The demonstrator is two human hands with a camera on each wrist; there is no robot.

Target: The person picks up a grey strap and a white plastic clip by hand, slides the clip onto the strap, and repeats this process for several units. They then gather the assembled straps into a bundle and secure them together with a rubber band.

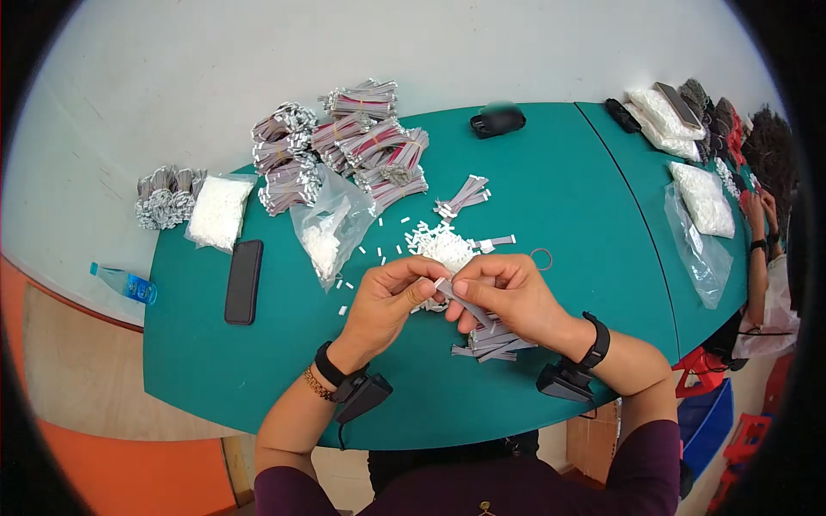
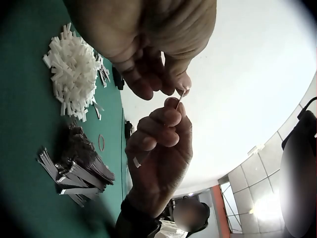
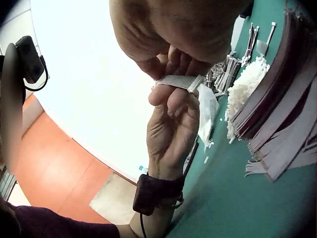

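Green table (image 1: 568, 198), white surface (image 1: 172, 86) beyond, orange floor (image 1: 112, 473)

Noted a black phone (image 1: 243, 281) lying flat on the green table (image 1: 585, 215), left of centre. Spotted a bottle (image 1: 125, 284) at the far left, beyond the table edge. Found banded bundles (image 1: 361, 142) heaped at upper centre, with a clear bag (image 1: 331, 228) just below and a white-filled bag (image 1: 219, 211) further left. Saw a black object (image 1: 497, 120) at top centre, a rubber band (image 1: 541, 258) right of centre, and more bags (image 1: 704, 199) at far right.
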